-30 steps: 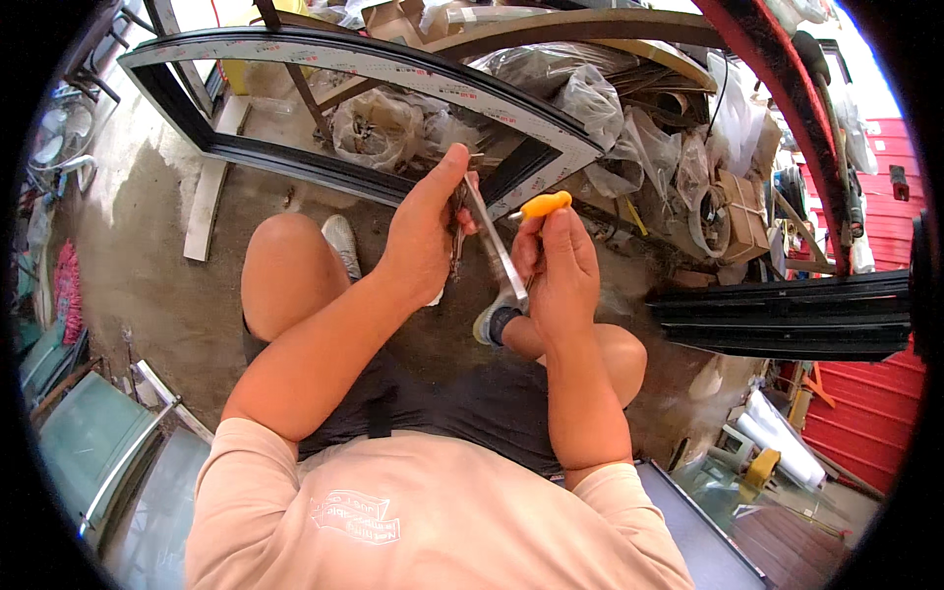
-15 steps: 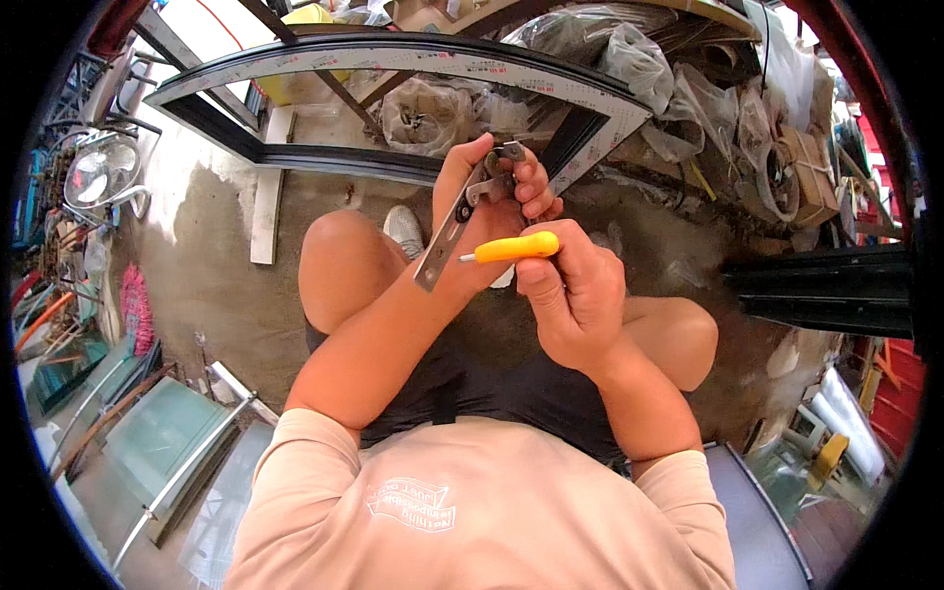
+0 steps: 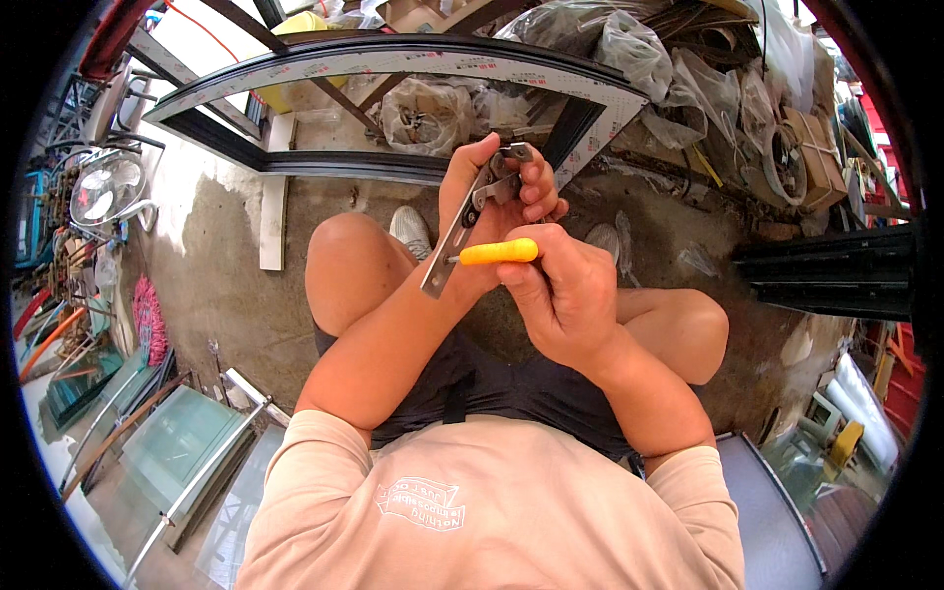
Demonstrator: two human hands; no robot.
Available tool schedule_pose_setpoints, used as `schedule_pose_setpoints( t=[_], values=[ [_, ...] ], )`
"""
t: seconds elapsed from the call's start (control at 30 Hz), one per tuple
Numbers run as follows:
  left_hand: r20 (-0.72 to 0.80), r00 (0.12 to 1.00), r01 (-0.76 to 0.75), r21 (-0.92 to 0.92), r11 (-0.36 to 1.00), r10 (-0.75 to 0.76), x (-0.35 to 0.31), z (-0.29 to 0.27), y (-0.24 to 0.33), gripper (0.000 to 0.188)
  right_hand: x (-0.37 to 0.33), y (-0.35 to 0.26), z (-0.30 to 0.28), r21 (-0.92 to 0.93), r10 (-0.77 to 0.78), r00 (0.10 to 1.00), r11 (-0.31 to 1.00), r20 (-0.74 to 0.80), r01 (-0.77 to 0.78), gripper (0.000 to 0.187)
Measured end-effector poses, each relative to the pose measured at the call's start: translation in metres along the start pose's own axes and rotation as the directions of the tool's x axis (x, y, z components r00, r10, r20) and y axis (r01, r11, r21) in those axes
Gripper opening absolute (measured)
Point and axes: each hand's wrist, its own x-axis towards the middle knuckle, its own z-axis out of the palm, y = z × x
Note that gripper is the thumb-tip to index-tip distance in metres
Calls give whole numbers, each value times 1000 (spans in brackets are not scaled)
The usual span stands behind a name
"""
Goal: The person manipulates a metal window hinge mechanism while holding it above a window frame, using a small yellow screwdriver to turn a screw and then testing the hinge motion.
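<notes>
My left hand (image 3: pixel 487 197) is closed around a metal window hinge (image 3: pixel 454 244), a slotted flat bar with a shorter folded arm near its upper end. The bar slants down toward my left forearm. In my right hand (image 3: pixel 568 295) I grip a screwdriver (image 3: pixel 500 252) by its short yellow handle. Its thin metal tip points left and meets the lower part of the bar, or lies just in front of it; I cannot tell which. Beyond my hands stands a dark window frame (image 3: pixel 354 164) with printed protective film on its face.
Plastic-wrapped bundles (image 3: pixel 629 59) and a cardboard box (image 3: pixel 814 162) lie at the far right. Black profiles (image 3: pixel 826 270) jut in from the right. To the left are a fan (image 3: pixel 106 192), pink rope (image 3: pixel 148 320) and glass panes (image 3: pixel 182 442). A white strip (image 3: pixel 273 221) lies on the floor.
The screwdriver and my right hand have moved a little left, bringing the tip to the hinge bar. The hinge stays in my left hand, turned slightly more edge-on. The whole view has shifted slightly.
</notes>
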Motion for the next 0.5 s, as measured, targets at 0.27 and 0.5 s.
schedule_pose_setpoints(
  t=[0.27,0.5],
  values=[
    [-50,999,0,-3,1000,0,-2,1,3,45,-1,7,0,-98,-84,996,992,20,85,21],
    [-196,972,-125,39,991,130,-1,-10,7,44,-3,-4,3,-8,114,993,993,42,-114,15]
  ],
)
